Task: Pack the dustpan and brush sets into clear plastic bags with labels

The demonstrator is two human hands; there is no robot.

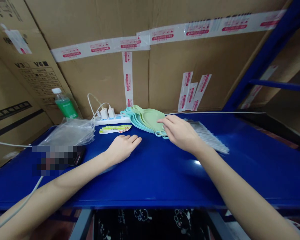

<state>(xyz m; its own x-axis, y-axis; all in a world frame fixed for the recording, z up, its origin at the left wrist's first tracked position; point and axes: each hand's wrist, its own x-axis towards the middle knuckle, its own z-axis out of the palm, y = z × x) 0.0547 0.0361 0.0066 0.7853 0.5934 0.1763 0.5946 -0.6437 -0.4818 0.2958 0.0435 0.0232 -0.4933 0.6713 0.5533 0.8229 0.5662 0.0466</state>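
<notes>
Several flat plastic plates with looped handles, pale green (152, 119) and light blue (137, 122), lie fanned in an overlapping stack at the back middle. My right hand (178, 131) is over the stack's right edge, fingers curved and apart; whether the fingertips touch the green plate I cannot tell. Partly behind that hand lies a row of thin, whitish see-through strips (210, 136). My left hand (122, 146) rests low over the table in front of the plates, its fingers loosely bent with nothing visible in them. Yellow-green printed packets (115, 129) lie just beyond it.
On the blue table (150, 180), clear plastic bags (70, 131) lie at left beside a green-labelled bottle (66, 106). A white power strip (115, 119) holds plugged-in chargers (107, 113). Cardboard (95, 76) walls the back; a blue metal post (257, 56) rises at right.
</notes>
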